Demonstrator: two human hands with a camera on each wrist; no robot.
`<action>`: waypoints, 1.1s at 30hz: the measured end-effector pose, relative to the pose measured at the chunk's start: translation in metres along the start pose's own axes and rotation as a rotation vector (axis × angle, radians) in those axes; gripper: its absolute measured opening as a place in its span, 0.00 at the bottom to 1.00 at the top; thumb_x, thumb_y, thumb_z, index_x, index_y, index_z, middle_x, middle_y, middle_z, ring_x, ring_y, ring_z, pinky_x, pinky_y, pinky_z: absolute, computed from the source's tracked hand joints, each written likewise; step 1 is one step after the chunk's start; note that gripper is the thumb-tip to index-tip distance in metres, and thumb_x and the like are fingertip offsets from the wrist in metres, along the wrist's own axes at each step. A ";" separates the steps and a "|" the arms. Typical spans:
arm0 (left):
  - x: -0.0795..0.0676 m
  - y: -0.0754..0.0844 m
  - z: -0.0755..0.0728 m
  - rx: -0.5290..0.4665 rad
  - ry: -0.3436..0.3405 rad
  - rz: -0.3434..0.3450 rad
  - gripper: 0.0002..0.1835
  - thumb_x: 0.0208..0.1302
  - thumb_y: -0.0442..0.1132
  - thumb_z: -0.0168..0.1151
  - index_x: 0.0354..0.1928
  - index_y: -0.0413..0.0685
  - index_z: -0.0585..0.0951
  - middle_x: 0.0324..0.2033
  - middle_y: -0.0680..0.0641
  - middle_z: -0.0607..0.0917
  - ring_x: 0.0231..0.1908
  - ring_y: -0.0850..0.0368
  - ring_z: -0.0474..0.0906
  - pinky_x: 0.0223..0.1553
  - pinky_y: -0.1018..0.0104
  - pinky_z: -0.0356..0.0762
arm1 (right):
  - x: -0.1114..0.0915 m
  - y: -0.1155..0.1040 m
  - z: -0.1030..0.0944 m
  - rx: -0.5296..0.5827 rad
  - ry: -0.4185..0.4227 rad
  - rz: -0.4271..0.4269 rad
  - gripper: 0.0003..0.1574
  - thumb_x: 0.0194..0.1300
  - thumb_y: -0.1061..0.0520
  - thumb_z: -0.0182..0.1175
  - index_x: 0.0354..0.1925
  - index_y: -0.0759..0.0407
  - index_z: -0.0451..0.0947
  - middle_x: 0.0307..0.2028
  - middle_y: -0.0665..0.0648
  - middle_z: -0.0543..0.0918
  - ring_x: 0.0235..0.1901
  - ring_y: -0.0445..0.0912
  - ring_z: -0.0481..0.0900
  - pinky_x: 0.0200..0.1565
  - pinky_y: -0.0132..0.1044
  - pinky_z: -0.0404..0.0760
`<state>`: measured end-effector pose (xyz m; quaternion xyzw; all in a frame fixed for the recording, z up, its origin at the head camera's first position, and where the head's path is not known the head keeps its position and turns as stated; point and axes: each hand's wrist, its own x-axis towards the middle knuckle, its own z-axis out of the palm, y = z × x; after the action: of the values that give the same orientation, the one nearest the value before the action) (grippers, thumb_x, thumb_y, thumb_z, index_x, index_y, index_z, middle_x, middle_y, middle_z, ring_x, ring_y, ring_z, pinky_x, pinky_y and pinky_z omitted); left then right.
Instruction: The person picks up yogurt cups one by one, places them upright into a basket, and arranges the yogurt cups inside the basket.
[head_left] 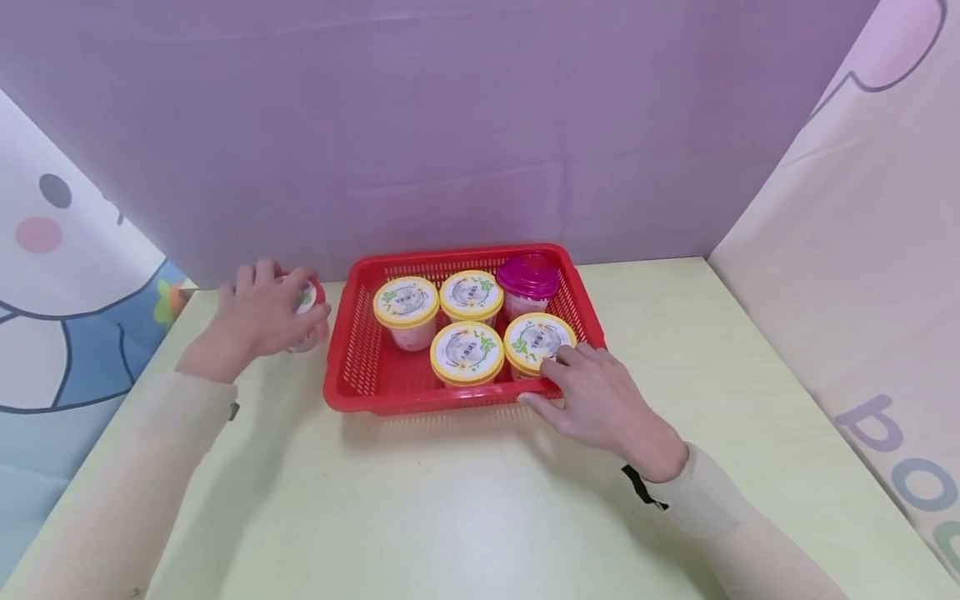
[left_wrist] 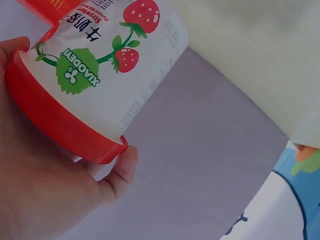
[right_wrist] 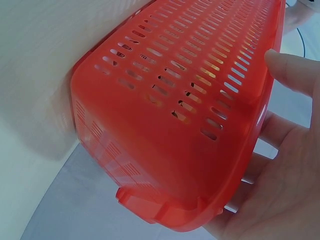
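Observation:
My left hand grips a white plastic cup by its red lid, left of the basket. Strawberries and the word "Strawberry" are printed on this cup. In the left wrist view, thumb and fingers curl around the lid. My right hand holds the near right rim of a red perforated basket; the right wrist view has the thumb outside the rim and the fingers on the other side. Inside the basket stand several yellow-lidded cups and one cup with a magenta lid.
The basket rests on a pale wooden tabletop. A purple cloth wall rises behind it. Printed cloth panels flank the table, a cartoon one on the left and a lettered one on the right.

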<state>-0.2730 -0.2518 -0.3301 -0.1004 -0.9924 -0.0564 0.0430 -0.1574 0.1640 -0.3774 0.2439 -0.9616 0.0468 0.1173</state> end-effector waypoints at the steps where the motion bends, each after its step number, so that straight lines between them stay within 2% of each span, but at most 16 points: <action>1: -0.001 0.001 -0.002 0.000 0.005 0.005 0.37 0.59 0.57 0.67 0.67 0.51 0.68 0.57 0.31 0.65 0.57 0.29 0.59 0.51 0.26 0.68 | 0.000 0.000 0.000 0.001 0.000 -0.001 0.33 0.62 0.34 0.67 0.50 0.58 0.84 0.47 0.60 0.84 0.44 0.54 0.81 0.46 0.51 0.83; 11: -0.005 0.015 -0.019 0.016 0.065 0.043 0.40 0.52 0.53 0.73 0.65 0.52 0.69 0.56 0.33 0.67 0.55 0.31 0.62 0.49 0.27 0.72 | 0.000 0.000 0.000 0.009 -0.003 0.005 0.33 0.61 0.34 0.68 0.51 0.58 0.84 0.47 0.60 0.84 0.45 0.53 0.81 0.47 0.52 0.83; 25: -0.011 0.030 -0.042 0.032 0.070 0.061 0.39 0.56 0.54 0.70 0.69 0.53 0.68 0.58 0.33 0.67 0.57 0.32 0.62 0.50 0.27 0.71 | -0.001 0.001 0.000 0.010 -0.006 0.005 0.33 0.61 0.35 0.68 0.50 0.59 0.84 0.47 0.60 0.84 0.44 0.53 0.81 0.46 0.51 0.83; 33: -0.013 0.043 -0.051 0.024 0.079 0.099 0.43 0.52 0.53 0.74 0.70 0.54 0.67 0.60 0.34 0.67 0.58 0.33 0.63 0.51 0.29 0.72 | 0.000 0.001 0.001 0.009 0.010 -0.002 0.32 0.61 0.35 0.68 0.49 0.59 0.84 0.45 0.59 0.84 0.43 0.53 0.81 0.45 0.50 0.83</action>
<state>-0.2475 -0.2186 -0.2764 -0.1466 -0.9844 -0.0461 0.0862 -0.1580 0.1644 -0.3780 0.2451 -0.9605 0.0525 0.1211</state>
